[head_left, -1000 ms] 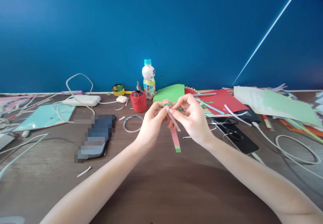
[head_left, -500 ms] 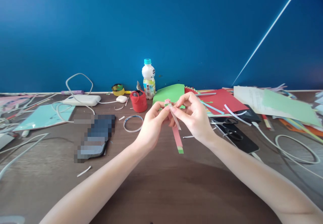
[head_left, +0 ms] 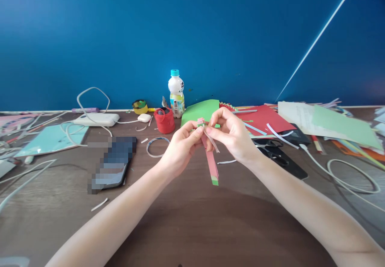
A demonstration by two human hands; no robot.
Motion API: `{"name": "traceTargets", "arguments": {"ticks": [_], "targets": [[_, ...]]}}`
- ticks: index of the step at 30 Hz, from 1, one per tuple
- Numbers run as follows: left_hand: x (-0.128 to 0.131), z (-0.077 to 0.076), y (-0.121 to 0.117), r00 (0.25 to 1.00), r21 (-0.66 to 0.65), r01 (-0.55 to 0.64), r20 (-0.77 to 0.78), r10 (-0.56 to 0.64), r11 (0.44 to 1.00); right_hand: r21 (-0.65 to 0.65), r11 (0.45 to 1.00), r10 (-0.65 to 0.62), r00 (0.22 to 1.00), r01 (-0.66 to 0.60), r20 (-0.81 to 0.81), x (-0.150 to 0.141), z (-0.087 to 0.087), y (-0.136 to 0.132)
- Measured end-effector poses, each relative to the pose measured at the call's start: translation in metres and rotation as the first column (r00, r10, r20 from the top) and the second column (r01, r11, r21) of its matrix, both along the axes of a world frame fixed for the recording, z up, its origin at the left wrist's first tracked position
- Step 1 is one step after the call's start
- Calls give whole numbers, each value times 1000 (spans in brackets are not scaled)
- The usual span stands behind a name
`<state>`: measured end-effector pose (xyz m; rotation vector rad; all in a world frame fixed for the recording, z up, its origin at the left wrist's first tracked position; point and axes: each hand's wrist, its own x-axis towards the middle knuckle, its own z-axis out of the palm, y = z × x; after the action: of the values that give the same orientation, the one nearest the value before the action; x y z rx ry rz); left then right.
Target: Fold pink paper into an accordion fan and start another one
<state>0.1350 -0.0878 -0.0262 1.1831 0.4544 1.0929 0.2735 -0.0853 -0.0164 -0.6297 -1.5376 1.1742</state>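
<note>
My left hand (head_left: 182, 146) is closed around the upper end of a pink and green paper strip (head_left: 211, 164). A small folded pink and green bit shows above its thumb. The long pink part hangs down below the fingers and ends in green. With thumb and forefinger, my right hand (head_left: 236, 138) pinches a narrow white strip (head_left: 214, 144), whose tail dangles in front of the pink paper. Both hands meet above the table, their fingertips almost touching. Fingers hide where the white strip joins the folded end.
Behind the hands stand a bottle (head_left: 176, 92) and a red round container (head_left: 164, 121). A tape roll (head_left: 158, 147) and a phone (head_left: 116, 160) lie to the left. Scissors (head_left: 278, 158), red paper (head_left: 267, 118) and a white cable (head_left: 355, 185) are on the right.
The white strip's tail has shifted slightly right and now curves more. The pink paper hangs a touch lower. Both hands keep their hold, and the view has moved slightly.
</note>
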Motion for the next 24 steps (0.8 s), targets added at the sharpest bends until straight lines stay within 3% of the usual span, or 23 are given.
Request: {"name": "traceTargets", "arguments": {"ticks": [18, 24], "targets": [[2, 0, -2, 999, -11, -26, -20, 26, 1000, -10, 995, -99, 994, 100, 38, -3, 1, -3], [3, 1, -4, 993, 57, -82, -81, 87, 995, -24, 992, -119, 992, 120, 41, -3, 1, -5]]}}
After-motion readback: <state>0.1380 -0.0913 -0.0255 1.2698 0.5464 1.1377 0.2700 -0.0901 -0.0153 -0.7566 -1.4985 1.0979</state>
